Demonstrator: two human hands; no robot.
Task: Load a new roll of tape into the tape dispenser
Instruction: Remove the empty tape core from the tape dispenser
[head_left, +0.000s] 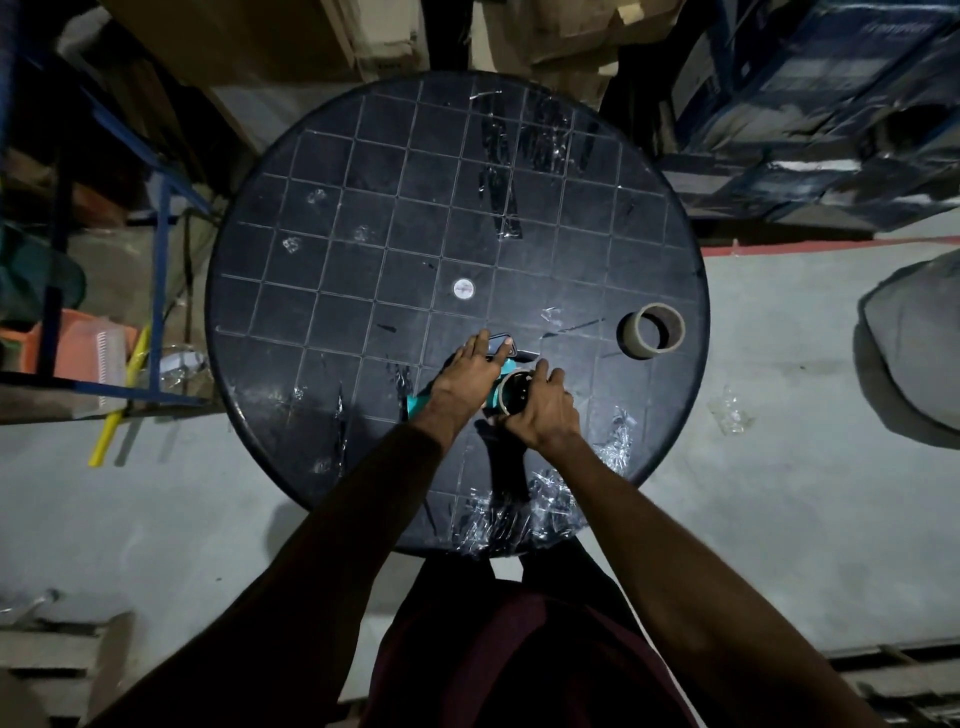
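A teal tape dispenser (422, 402) lies on the round black table (332, 260), mostly covered by my hands. My left hand (475, 371) presses down on its black front part, fingers spread over it. My right hand (543, 410) wraps around a roll of tape (511, 397) that sits at the dispenser's hub, its round cardboard core facing up. A second roll with a brown cardboard core (652, 330) stands apart near the table's right edge.
Crumpled clear tape scraps (524, 506) litter the near table edge, and strips stick to the far side (506, 156). Blue metal shelving (161, 223) stands left, wrapped stacked goods (810, 104) at the back right, and a grey object (914, 348) on the floor at right.
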